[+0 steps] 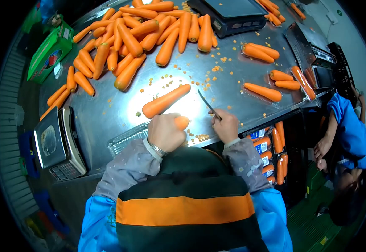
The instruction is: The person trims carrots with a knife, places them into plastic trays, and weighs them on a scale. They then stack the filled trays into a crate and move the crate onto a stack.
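Left hand [165, 133] wrapped around carrot [182, 122]; right hand [226, 125] pinches knife [205, 101], blade pointing far-left. Apparently trimming; next cut calls for blade meeting carrot end.

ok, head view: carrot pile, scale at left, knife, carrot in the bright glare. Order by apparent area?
1. Carrot pile
2. Scale at left
3. Carrot in the bright glare
4. Knife, visible part only; the right hand covers some

"How's the left hand [166, 136]?"
"Curled, over the steel table [94, 126], by its near edge."
"And the right hand [226, 126]?"
"Curled too, apart from the left; both forearms [130, 166] angle inward."
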A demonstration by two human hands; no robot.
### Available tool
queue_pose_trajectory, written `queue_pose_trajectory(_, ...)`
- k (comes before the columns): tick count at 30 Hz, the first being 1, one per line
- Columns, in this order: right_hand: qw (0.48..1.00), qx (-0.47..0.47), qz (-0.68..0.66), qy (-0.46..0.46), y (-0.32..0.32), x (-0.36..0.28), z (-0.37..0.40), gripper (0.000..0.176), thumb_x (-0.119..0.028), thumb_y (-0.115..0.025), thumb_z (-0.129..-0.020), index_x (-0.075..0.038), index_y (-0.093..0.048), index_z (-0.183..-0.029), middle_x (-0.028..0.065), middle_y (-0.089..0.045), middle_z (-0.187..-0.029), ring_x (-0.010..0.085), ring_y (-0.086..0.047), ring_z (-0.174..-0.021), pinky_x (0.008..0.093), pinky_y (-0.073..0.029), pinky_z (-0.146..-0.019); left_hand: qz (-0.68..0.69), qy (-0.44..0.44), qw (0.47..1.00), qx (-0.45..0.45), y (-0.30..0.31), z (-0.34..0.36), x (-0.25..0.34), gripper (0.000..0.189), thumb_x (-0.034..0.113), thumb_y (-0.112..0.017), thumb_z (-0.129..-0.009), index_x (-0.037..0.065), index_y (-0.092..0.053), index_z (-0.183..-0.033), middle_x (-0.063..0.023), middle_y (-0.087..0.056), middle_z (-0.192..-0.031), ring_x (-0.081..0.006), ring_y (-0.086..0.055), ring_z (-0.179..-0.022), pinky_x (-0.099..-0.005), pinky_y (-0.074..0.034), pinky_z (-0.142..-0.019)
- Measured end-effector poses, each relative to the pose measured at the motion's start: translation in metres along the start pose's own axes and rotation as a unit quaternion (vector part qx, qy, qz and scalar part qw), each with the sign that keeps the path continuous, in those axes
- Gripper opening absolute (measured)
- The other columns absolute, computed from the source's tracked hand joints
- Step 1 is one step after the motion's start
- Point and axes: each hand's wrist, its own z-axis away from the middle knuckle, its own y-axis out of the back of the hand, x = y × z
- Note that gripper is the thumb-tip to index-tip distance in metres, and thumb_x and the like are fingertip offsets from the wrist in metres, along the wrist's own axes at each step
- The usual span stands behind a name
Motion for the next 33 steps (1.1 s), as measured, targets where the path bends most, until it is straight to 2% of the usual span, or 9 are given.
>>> queue_pose_trajectory(3, 0.981, -0.047, -0.189, 0.004, 0.015, -0.004, 0.006, 0.031, -0.003, -0.061, -0.078, -0.002, -0.063, -0.109, 0.0110, -0.067, -0.075, 0.0181, -0.062, -0.060, 0.0283, -0.047, -0.056, -0.028, -0.031, 0.999, 0.000, -0.017, -0.010, 0.005, 0.010, 0.013, -0.065, -0.060, 0.004, -0.062, -0.063, -0.0187, -0.060, -0.061, -0.0375, -0.060, -0.059, -0.0453, -0.046, -0.058)
queue_pose_trajectory(7, 0.983, -0.041, -0.179, 0.005, 0.042, -0.043, 0.000, 0.033, -0.014, -0.072, -0.078, -0.002, -0.062, -0.107, 0.0093, -0.066, -0.075, 0.0117, -0.054, -0.060, 0.0267, -0.046, -0.058, -0.085, -0.155, 0.984, -0.025, -0.044, -0.033, 0.028, 0.019, 0.015, -0.069, -0.061, 0.002, -0.059, -0.072, -0.0180, -0.060, -0.060, -0.0343, -0.060, -0.059, -0.0430, -0.042, -0.058)
queue_pose_trajectory(15, 0.885, 0.104, -0.370, -0.263, 0.131, 0.074, -0.022, 0.021, -0.013, -0.064, -0.086, -0.001, -0.066, -0.103, -0.0036, -0.049, -0.057, 0.0029, -0.043, -0.045, 0.0209, -0.031, -0.041, -0.093, -0.232, 0.967, -0.044, -0.089, -0.116, 0.067, 0.043, 0.018, -0.074, -0.067, 0.012, -0.058, -0.107, -0.0105, -0.062, -0.088, -0.0298, -0.060, -0.087, -0.0407, -0.043, -0.080)
queue_pose_trajectory(20, 0.869, 0.122, -0.398, -0.266, 0.173, 0.162, -0.044, 0.022, -0.009, -0.063, -0.086, -0.002, -0.064, -0.107, -0.0054, -0.043, -0.057, 0.0045, -0.037, -0.041, 0.0221, -0.030, -0.038, -0.092, -0.232, 0.968, -0.016, -0.131, -0.153, 0.072, 0.041, 0.016, -0.071, -0.072, 0.011, -0.060, -0.111, -0.0135, -0.062, -0.094, -0.0312, -0.061, -0.087, -0.0413, -0.046, -0.079)
queue_pose_trajectory(24, 0.868, 0.187, -0.309, -0.341, 0.169, 0.212, -0.041, 0.021, -0.008, -0.067, -0.082, -0.006, -0.067, -0.103, -0.0048, -0.046, -0.061, 0.0046, -0.038, -0.042, 0.0220, -0.030, -0.037, -0.078, -0.141, 0.984, -0.071, -0.144, -0.159, 0.070, 0.036, 0.013, -0.068, -0.075, 0.008, -0.061, -0.111, -0.0158, -0.063, -0.101, -0.0310, -0.063, -0.084, -0.0393, -0.051, -0.078)
queue_pose_trajectory(25, 0.899, 0.198, -0.214, -0.327, 0.172, 0.212, -0.040, 0.022, -0.007, -0.072, -0.076, -0.005, -0.069, -0.098, 0.0001, -0.053, -0.067, 0.0114, -0.050, -0.050, 0.0255, -0.041, -0.044, -0.058, -0.123, 0.986, -0.096, -0.143, -0.156, 0.065, 0.032, 0.013, -0.065, -0.073, 0.011, -0.064, -0.105, -0.0137, -0.063, -0.095, -0.0321, -0.062, -0.086, -0.0402, -0.049, -0.079)
queue_pose_trajectory(27, 0.961, 0.249, 0.104, -0.065, 0.168, 0.214, -0.039, 0.029, -0.006, -0.076, -0.068, -0.005, -0.069, -0.096, 0.0086, -0.061, -0.082, 0.0227, -0.061, -0.071, 0.0315, -0.050, -0.064, -0.052, -0.104, 0.986, -0.119, -0.144, -0.149, 0.055, 0.030, 0.012, -0.065, -0.072, 0.010, -0.065, -0.102, -0.0133, -0.064, -0.095, -0.0303, -0.063, -0.085, -0.0385, -0.050, -0.079)
queue_pose_trajectory(29, 0.980, 0.139, 0.074, -0.118, 0.158, 0.205, -0.040, 0.035, -0.007, -0.078, -0.063, -0.006, -0.069, -0.097, 0.0141, -0.061, -0.100, 0.0305, -0.061, -0.093, 0.0353, -0.049, -0.082, -0.036, -0.090, 0.989, -0.114, -0.147, -0.145, 0.049, 0.029, 0.012, -0.066, -0.072, 0.009, -0.066, -0.101, -0.0130, -0.064, -0.095, -0.0293, -0.064, -0.086, -0.0380, -0.050, -0.079)
queue_pose_trajectory(33, 0.993, 0.063, 0.056, -0.079, 0.141, 0.151, -0.050, 0.040, -0.008, -0.078, -0.065, -0.007, -0.066, -0.103, 0.0102, -0.061, -0.105, 0.0300, -0.063, -0.090, 0.0365, -0.051, -0.078, -0.023, -0.081, 0.990, -0.112, -0.147, -0.139, 0.042, 0.029, 0.013, -0.067, -0.072, 0.007, -0.065, -0.100, -0.0130, -0.064, -0.094, -0.0282, -0.063, -0.086, -0.0377, -0.050, -0.080)
